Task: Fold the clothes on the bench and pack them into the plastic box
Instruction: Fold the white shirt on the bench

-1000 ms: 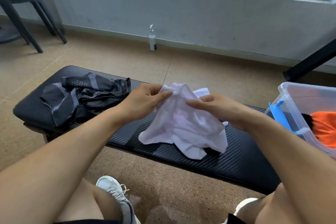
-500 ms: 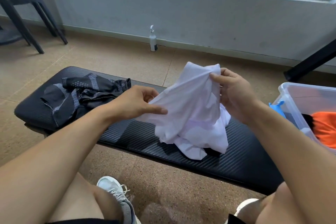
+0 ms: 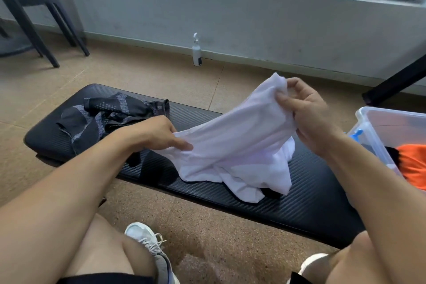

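Change: since a second ago your hands have drawn apart, the right one rising, and the white shirt point(image 3: 232, 145) is now stretched between them instead of bunched at the bench middle.
Right hand point(image 3: 313, 120): you hold it up above the bench point(image 3: 311, 200), nearer the box, thumb and fingers pinching the top edge of the shirt.
Left hand point(image 3: 154, 134): you hold it low, just above the bench, fingers closed on the shirt's lower edge with the thumb on top.
Shirt: it runs taut from your left hand up to your right; the rest hangs down and lies crumpled on the bench below your right hand.
Dark garment point(image 3: 110, 120): black with grey patterned bands, unfolded, lying on the bench end far from the box, just behind your left wrist.
Box point(image 3: 368, 127): clear plastic, at the bench's other end, beside your right forearm; whether it rests on the bench or the floor cannot be told.
In the box: orange cloth point(image 3: 412, 163) with something dark at its edge; a blue clip point(image 3: 356, 135) sits on the wall facing the bench.
Bottle point(image 3: 196, 50): white, with a pump top, upright on the floor well beyond the bench, at the wall.
Stool point(image 3: 30, 18): black, on the floor beyond the bench end that bears the dark garment.
Shoe point(image 3: 147, 244): pale, laced, on the floor on your side of the bench.
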Motion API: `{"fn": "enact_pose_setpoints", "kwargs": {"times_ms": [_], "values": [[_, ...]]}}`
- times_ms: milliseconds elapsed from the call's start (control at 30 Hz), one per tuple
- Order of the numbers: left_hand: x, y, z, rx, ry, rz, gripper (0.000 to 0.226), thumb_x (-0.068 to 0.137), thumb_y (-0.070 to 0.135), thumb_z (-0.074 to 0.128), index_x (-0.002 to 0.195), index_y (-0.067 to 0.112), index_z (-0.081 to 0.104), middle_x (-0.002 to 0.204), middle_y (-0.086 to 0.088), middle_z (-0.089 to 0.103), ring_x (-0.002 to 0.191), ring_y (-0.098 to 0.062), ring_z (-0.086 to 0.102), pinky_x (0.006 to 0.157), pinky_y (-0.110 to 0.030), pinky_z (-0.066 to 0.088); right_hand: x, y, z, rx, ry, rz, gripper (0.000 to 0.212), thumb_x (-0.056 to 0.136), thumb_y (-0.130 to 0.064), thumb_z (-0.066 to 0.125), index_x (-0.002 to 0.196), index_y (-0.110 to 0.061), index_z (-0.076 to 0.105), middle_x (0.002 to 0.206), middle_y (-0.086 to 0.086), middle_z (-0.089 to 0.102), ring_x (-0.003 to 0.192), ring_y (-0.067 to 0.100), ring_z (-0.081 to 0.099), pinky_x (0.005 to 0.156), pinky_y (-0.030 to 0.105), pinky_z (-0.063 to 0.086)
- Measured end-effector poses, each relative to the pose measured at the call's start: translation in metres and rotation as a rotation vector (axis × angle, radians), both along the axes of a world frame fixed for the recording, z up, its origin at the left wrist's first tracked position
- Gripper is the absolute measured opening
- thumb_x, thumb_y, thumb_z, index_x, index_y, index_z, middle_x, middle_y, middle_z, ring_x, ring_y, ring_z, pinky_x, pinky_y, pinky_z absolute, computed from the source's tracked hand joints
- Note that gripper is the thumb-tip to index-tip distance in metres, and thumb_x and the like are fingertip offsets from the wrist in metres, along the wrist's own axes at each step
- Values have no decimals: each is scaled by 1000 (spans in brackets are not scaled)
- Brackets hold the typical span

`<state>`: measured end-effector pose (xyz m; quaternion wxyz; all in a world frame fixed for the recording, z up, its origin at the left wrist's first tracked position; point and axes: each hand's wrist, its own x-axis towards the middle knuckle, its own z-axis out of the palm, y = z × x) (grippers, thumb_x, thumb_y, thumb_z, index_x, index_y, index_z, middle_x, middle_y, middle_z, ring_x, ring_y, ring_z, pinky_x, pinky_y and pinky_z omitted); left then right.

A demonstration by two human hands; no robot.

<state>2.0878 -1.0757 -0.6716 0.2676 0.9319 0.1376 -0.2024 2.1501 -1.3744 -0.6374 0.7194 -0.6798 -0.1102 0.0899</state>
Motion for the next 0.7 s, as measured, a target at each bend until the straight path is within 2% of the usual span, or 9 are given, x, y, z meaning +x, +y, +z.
{"fn": "enact_pose_setpoints", "kwargs": {"times_ms": [167,233,300,367,467,533,567,633,700], "values": [[-5,-3,0,-409,-125,92,16,84,31,79,83,15,76,77,-1,76,73,-21,73,57,-26,50,0,-3,-29,-1127,-157,318,34,81,-53,77,97,-28,61,89,-12,60,71,8,52,59,25,36],[-8,-7,-2,-442,-143,64,27,72,24,89,93,14,76,87,-3,77,79,-21,75,59,-25,52,-8,2,-35,-1373,-132,408,38,76,-57,78,89,-30,56,91,-11,55,78,9,51,59,25,32],[-10,-16,-4,-429,-123,-16,41,65,21,93,100,13,74,91,-2,78,80,-18,75,59,-24,53,-13,11,-39,-1536,-171,439,46,80,-57,74,106,-21,60,110,-1,60,99,20,55,70,28,35],[-15,-27,-4,-416,-73,-130,28,67,15,91,90,19,75,84,2,78,76,-14,75,59,-23,53,-19,21,-37,-1643,-233,491,50,88,-55,65,118,-16,58,120,4,62,105,26,56,75,31,37],[-20,-33,-5,-246,17,-284,27,64,19,92,78,29,73,70,9,73,66,-7,69,56,-21,50,-38,31,-34,-1639,-105,748,31,91,-52,62,102,-24,61,100,-2,69,95,24,64,74,33,47],[-24,-29,-5,-170,102,-318,42,62,21,93,93,22,66,70,1,69,59,-4,59,55,-20,44,-50,32,-32,-1494,76,961,25,90,-48,66,96,-23,64,92,-4,75,86,22,73,81,36,58],[-27,-27,-4,-138,121,-320,53,62,22,93,99,14,56,82,0,69,59,-5,57,55,-20,42,-53,31,-28,-1386,137,1032,20,91,-42,67,98,-23,67,92,-1,78,84,21,76,80,37,60],[-28,-18,-3,-155,61,-282,55,65,22,92,97,5,49,92,5,65,65,-7,65,53,-17,41,-52,25,-18,-1084,177,1026,14,93,-27,70,105,-19,71,99,6,78,82,16,75,72,37,61],[-26,-10,-1,-211,-92,-174,37,70,21,90,90,4,63,86,3,70,84,-14,69,56,-15,45,-44,19,-8,-830,135,821,14,95,-17,68,109,-15,70,103,10,75,76,11,69,57,30,54]]}}
